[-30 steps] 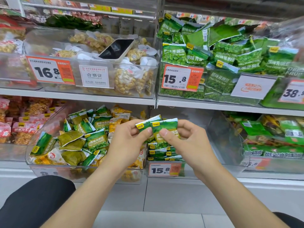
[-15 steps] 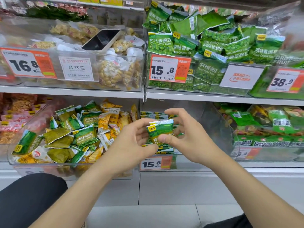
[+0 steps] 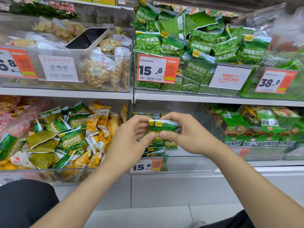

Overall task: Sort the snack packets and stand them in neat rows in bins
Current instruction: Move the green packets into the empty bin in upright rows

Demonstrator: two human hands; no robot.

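The left hand (image 3: 130, 139) and the right hand (image 3: 184, 134) meet directly above the lower price tag (image 3: 148, 165), the one marked 15.8. Both pinch the same small stack of green packets (image 3: 164, 126), thumbs in front near the lower edge and fingers curled behind. At least two packets show, their yellow logos side by side at the top. They are held upright with the faces forward, which I judge is to square the edges so that the stack goes in as one block.

Just above the tag and behind it, partly hidden by the hands, a row of matching green packets (image 3: 158, 145) stands in the clear bin (image 3: 189, 157). The held stack hangs over that row, not yet set down. The rest of this bin, to the right of the tag, looks open for further rows.

To the left of the tag a second bin holds a loose heap (image 3: 65, 137) of green, olive and yellow packets lying at all angles, likely the source to be sorted. Right of the tag, past the clear bin's wall, green packets of mixed fruit and vegetables (image 3: 263, 122) fill another bin. High above the tag, on the next shelf, larger green pea bags (image 3: 189, 46) are piled untidily.
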